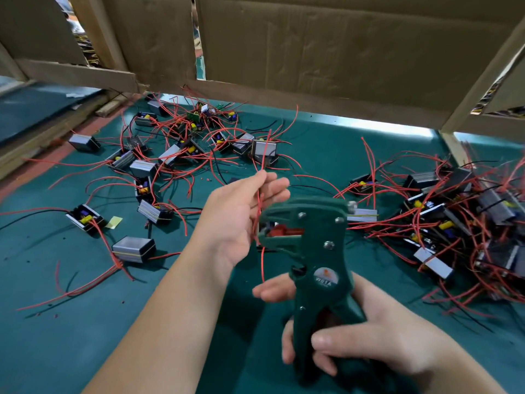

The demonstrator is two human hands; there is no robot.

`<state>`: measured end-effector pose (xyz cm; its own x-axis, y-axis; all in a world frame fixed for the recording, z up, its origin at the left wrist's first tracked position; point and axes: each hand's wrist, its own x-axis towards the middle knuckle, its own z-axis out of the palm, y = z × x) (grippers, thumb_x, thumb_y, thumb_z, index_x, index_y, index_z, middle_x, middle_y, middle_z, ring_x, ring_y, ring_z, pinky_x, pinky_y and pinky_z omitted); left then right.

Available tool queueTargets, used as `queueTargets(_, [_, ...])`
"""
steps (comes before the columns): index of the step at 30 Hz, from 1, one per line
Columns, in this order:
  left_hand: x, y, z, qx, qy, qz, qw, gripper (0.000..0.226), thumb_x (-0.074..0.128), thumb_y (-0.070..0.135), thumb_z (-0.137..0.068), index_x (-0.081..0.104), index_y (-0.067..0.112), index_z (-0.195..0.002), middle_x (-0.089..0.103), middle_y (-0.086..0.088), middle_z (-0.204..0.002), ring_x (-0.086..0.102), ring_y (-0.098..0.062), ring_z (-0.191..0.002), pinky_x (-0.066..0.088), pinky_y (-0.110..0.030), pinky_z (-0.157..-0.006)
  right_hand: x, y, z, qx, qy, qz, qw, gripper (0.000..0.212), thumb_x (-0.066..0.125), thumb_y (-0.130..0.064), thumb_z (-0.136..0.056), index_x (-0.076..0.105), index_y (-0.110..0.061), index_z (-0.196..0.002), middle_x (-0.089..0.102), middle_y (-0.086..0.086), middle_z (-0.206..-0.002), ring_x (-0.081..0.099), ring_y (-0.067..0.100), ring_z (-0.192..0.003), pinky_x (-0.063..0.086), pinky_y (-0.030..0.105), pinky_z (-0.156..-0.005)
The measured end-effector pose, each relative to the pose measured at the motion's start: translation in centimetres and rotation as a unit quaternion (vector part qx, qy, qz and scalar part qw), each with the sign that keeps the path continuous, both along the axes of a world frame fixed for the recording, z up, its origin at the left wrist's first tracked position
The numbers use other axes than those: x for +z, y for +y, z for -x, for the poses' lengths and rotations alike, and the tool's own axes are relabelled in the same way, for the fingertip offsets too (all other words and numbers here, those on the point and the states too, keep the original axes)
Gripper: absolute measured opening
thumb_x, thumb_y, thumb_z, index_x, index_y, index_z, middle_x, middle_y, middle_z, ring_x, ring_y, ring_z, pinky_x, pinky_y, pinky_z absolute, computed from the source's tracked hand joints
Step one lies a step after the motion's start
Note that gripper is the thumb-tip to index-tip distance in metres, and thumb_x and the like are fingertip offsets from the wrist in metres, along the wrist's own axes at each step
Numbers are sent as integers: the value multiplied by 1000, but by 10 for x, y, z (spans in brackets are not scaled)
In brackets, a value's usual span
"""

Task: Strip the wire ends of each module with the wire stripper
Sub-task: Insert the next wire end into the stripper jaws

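My right hand [366, 339] grips the handles of a dark green wire stripper [312, 245], held upright over the table's middle, its jaws pointing left. My left hand [241, 211] pinches a thin red wire [260, 206] between thumb and fingertips; the wire runs down past the jaws and hangs below them. That wire leads up to a grey module [264, 150] lifted just above the hand. Several grey and black modules with red and black leads [147, 166] lie scattered at the left. A denser pile of modules [460, 223] sits at the right.
The work surface is a green mat [56, 322]. Cardboard panels [312, 46] wall off the back and upper right. A wooden strip [42, 137] edges the mat at far left. A small yellow tag [114, 222] and bits of red insulation lie on the mat.
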<state>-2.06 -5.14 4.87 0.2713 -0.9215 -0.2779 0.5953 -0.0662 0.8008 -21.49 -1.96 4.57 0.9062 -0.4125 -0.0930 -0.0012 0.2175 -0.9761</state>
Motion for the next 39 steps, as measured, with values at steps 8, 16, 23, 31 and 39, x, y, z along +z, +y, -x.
queueTargets(8, [2,4,-18,69,-135,46,987,23,52,30,-97,72,21,-89,35,12,-45,25,-3,-34,37,-14,-42,7,-1,12,28,-155,-123,980,52,60,-5,-84,44,10,-131,50,31,-132,62,27,-74,31,30,-53])
queueTargets(16, [5,14,1,-117,-309,88,940,18,65,39,-70,76,25,-69,33,13,-45,29,-3,-38,30,-21,-49,8,-13,9,-248,-182,-99,946,67,83,-26,-59,62,-2,-118,53,16,-138,66,35,-78,38,22,-43])
queueTargets(23, [4,16,12,-183,-323,65,926,18,67,25,-85,77,22,-70,45,11,-46,36,-3,-41,28,-11,-40,5,-11,1,-248,-162,-75,952,49,78,-28,-65,70,-17,-113,67,11,-116,66,35,-82,37,24,-46])
queueTargets(31, [2,12,15,-32,-294,55,954,23,58,23,-93,72,22,-75,65,5,-58,43,-3,-41,36,-18,-48,3,-11,0,-257,-144,-85,952,55,77,-27,-66,67,-10,-117,68,21,-108,65,36,-84,38,25,-47])
queueTargets(39, [9,16,10,16,-321,156,934,14,60,13,-92,72,10,-85,59,20,-50,53,10,-52,36,-1,-55,0,-11,-2,-226,-159,-130,952,63,80,-25,-61,64,-1,-116,64,24,-115,65,35,-78,43,25,-48])
